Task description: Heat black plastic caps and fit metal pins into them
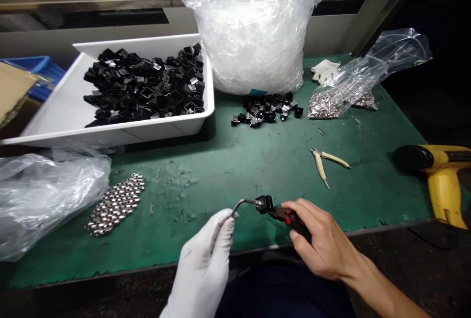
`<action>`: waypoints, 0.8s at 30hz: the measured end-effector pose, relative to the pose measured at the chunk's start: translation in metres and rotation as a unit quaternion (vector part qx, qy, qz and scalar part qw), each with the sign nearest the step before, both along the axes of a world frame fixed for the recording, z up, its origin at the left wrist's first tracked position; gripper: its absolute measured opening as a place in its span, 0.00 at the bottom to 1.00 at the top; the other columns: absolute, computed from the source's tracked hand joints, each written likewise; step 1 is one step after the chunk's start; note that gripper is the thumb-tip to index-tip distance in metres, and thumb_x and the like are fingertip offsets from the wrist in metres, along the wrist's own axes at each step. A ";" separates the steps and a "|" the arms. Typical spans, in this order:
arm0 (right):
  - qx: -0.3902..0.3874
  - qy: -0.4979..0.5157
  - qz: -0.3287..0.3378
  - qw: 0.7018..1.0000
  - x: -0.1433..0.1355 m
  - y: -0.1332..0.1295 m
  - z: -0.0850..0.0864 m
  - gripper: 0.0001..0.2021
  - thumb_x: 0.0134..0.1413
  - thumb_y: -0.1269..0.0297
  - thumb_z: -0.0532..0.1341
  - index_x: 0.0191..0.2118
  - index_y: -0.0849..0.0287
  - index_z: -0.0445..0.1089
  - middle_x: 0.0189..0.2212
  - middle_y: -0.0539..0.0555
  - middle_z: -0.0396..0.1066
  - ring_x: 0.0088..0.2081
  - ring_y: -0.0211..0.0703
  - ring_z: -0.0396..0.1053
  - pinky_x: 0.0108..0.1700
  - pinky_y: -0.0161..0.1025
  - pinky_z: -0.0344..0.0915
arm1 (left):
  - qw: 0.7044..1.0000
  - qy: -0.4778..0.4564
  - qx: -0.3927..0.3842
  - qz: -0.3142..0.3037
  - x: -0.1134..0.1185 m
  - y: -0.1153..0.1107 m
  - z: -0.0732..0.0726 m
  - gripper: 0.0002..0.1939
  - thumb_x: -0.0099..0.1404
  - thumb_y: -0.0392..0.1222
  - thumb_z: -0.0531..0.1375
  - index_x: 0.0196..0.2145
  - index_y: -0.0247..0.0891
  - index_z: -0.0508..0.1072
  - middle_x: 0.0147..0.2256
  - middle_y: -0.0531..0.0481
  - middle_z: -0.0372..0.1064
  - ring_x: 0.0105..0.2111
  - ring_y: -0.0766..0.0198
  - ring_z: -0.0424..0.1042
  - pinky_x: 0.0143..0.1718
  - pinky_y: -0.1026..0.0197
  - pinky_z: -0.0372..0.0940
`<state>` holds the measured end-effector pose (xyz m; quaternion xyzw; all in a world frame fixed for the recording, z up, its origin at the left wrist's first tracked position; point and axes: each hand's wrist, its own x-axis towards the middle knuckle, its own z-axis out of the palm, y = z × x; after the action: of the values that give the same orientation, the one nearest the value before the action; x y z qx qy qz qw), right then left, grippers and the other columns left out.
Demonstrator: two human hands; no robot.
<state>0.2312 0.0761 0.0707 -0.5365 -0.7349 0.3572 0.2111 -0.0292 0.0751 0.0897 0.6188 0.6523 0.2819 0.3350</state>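
Observation:
My left hand [208,261], in a white glove, is closed around a thin bent metal rod [241,203]. The rod's far end meets a small black plastic part [264,203]; whether it goes inside cannot be made out. Bare, my right hand [320,237] grips pliers [289,217] with dark and red handles. Their jaws are at the right side of the black part, and the grip itself is partly hidden. Both hands are over the front edge of the green worktable [206,171].
A white bin [165,125] of black parts stands back left, beside a large plastic bag [253,28]. Loose black parts [265,109], bagged metal pieces [324,106], yellow-handled nippers [322,166], a yellow heat gun [443,180] and metal nuts [117,205] lie around.

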 end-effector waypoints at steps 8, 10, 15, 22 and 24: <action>-0.011 0.013 -0.001 1.000 -0.002 0.000 -0.001 0.21 0.55 0.70 0.57 0.56 0.59 0.64 0.41 0.57 0.68 0.42 0.51 0.66 0.46 0.49 0.65 | 1.000 0.011 0.000 -0.017 0.004 -0.001 -0.003 0.13 0.72 0.49 0.57 0.49 0.46 0.76 0.47 0.52 0.78 0.42 0.63 0.77 0.49 0.65 0.69; -0.025 0.017 -0.002 1.000 -0.004 0.001 0.001 0.19 0.56 0.70 0.57 0.54 0.58 0.65 0.40 0.55 0.68 0.40 0.49 0.66 0.44 0.47 0.65 | 1.000 0.008 -0.015 -0.015 0.006 0.000 0.000 0.13 0.72 0.49 0.56 0.48 0.45 0.76 0.46 0.52 0.78 0.42 0.63 0.77 0.48 0.65 0.69; -0.051 0.015 -0.008 0.999 -0.007 0.000 0.003 0.11 0.58 0.70 0.57 0.47 0.56 0.65 0.35 0.51 0.66 0.34 0.44 0.64 0.38 0.43 0.61 | 0.998 -0.010 -0.057 -0.017 0.013 -0.002 0.005 0.12 0.74 0.50 0.53 0.43 0.44 0.73 0.40 0.53 0.77 0.37 0.64 0.75 0.41 0.66 0.69; -0.089 -0.006 0.007 0.996 -0.004 -0.004 0.009 0.04 0.63 0.67 0.55 0.43 0.55 0.62 0.34 0.50 0.65 0.34 0.43 0.63 0.38 0.42 0.59 | 0.996 0.010 -0.083 -0.031 0.015 -0.008 0.011 0.14 0.73 0.50 0.51 0.42 0.44 0.75 0.40 0.50 0.77 0.38 0.59 0.77 0.37 0.63 0.72; -0.100 -0.015 0.015 0.995 -0.003 -0.004 0.011 0.02 0.64 0.67 0.55 0.42 0.55 0.62 0.34 0.50 0.65 0.34 0.43 0.63 0.38 0.42 0.59 | 0.996 0.019 -0.071 -0.041 0.013 -0.010 0.012 0.15 0.72 0.49 0.52 0.45 0.45 0.76 0.42 0.49 0.78 0.40 0.58 0.77 0.39 0.62 0.73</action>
<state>0.2284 0.0718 0.0817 -0.5490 -0.7063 0.4245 0.1400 -0.0162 0.0655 0.1015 0.6245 0.6511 0.2096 0.3771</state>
